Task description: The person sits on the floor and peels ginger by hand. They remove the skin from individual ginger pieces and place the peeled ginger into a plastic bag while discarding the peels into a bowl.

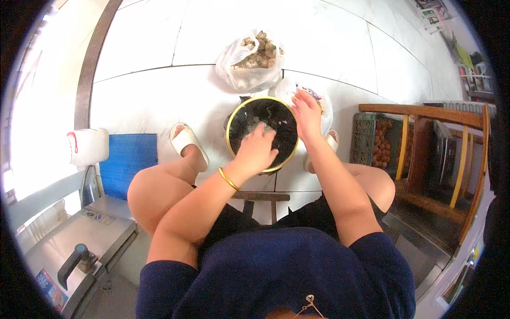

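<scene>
My left hand (256, 150) is over the mouth of a round bin (295, 149) with a yellow rim and a black liner, its fingers spread and slightly blurred. Pale scraps lie inside the bin near the fingertips. My right hand (307, 113) is at the bin's right edge, above a thin white plastic bag (327, 104) that holds some pale pieces, partly hidden by the hand. Whether anything small is between the right fingers cannot be told. Beyond the bin stands an open white plastic bag (247, 79) full of what look like garlic bulbs (261, 54).
Blue mat (127, 159) and white plastic container (89, 145) are at the left, above a metal appliance with a black handle (69, 265). At the right, a wooden frame (430, 111) stands by a green crate (362, 139) with round brownish produce. My slippered feet flank the bin.
</scene>
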`<control>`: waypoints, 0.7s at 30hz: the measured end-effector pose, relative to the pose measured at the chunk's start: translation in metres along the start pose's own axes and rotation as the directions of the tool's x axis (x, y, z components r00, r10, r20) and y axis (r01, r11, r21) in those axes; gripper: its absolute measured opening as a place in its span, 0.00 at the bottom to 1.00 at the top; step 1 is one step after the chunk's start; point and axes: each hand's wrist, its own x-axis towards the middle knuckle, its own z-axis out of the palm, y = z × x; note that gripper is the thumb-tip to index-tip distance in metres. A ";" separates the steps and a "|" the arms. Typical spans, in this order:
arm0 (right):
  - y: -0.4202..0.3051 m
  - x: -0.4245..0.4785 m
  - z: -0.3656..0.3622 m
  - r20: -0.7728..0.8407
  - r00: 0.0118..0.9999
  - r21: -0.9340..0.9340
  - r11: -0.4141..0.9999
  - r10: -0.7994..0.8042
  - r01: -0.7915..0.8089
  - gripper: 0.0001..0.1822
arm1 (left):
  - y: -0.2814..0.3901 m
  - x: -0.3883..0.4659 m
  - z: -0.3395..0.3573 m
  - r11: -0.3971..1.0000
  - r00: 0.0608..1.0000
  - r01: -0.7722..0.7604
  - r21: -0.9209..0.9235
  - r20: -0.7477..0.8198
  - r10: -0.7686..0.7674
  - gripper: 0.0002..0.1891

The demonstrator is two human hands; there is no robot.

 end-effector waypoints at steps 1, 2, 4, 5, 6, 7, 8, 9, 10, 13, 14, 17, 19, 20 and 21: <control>0.004 0.019 0.014 0.063 0.996 -0.062 0.996 -0.062 0.066 0.24 | 0.003 0.001 -0.005 1.000 0.999 0.000 -0.004 0.047 0.000 0.28; 0.010 0.038 0.031 0.096 0.972 -0.231 0.945 -0.213 0.230 0.20 | 0.004 0.003 -0.005 0.999 0.997 -0.006 0.053 0.071 0.002 0.28; 0.015 0.081 0.067 0.209 0.948 -0.531 0.786 -0.240 0.316 0.17 | 0.002 0.004 -0.001 0.989 0.996 -0.007 0.144 0.088 -0.006 0.27; 0.015 0.102 0.085 0.265 0.933 -0.654 0.666 -0.242 0.359 0.16 | 0.002 0.005 0.000 0.984 0.996 -0.008 0.177 0.086 -0.007 0.27; 0.020 0.125 0.101 0.288 0.921 -0.703 0.594 -0.264 0.390 0.14 | -0.001 0.007 0.001 0.989 0.996 -0.015 0.148 0.093 0.001 0.23; 0.024 0.148 0.113 0.309 0.907 -0.748 0.515 -0.287 0.418 0.13 | -0.004 0.009 0.003 0.992 0.998 -0.010 0.127 0.065 0.002 0.22; 0.028 0.170 0.125 0.333 0.891 -0.786 0.432 -0.308 0.443 0.11 | -0.008 0.011 0.004 0.992 0.997 -0.002 0.124 0.075 -0.008 0.21; 0.039 0.194 0.138 0.301 0.914 -0.831 0.395 -0.273 0.391 0.11 | -0.011 0.012 0.001 0.993 0.996 0.014 0.119 0.088 -0.025 0.20; 0.048 0.214 0.149 0.263 0.935 -0.874 0.351 -0.238 0.335 0.11 | -0.015 0.013 -0.001 0.992 0.996 0.027 0.124 0.077 -0.037 0.20; 0.072 0.250 0.168 0.326 0.942 -0.927 0.166 -0.083 0.335 0.22 | -0.027 0.017 -0.010 0.988 0.996 0.061 0.141 0.062 -0.071 0.21; 0.084 0.275 0.169 0.225 0.970 -0.963 0.129 -0.097 0.236 0.23 | -0.026 0.020 -0.015 0.987 0.995 0.056 0.149 0.070 -0.066 0.22; 0.096 0.257 0.209 0.199 0.979 -0.976 0.078 -0.049 0.203 0.25 | -0.032 0.018 -0.022 0.990 0.994 0.081 0.120 0.059 -0.089 0.23; 0.096 0.260 0.196 0.354 0.918 -0.932 0.019 -0.178 0.363 0.21 | -0.029 0.019 -0.027 0.992 0.999 0.036 0.120 0.009 -0.038 0.23; 0.096 0.262 0.190 0.378 0.908 -0.914 0.081 -0.181 0.397 0.19 | -0.029 0.019 -0.028 0.991 0.998 0.048 0.121 0.044 -0.054 0.22; 0.087 0.269 0.182 0.401 0.895 -0.894 0.129 -0.195 0.429 0.18 | -0.026 0.022 -0.034 0.992 0.996 0.049 0.116 0.070 -0.057 0.22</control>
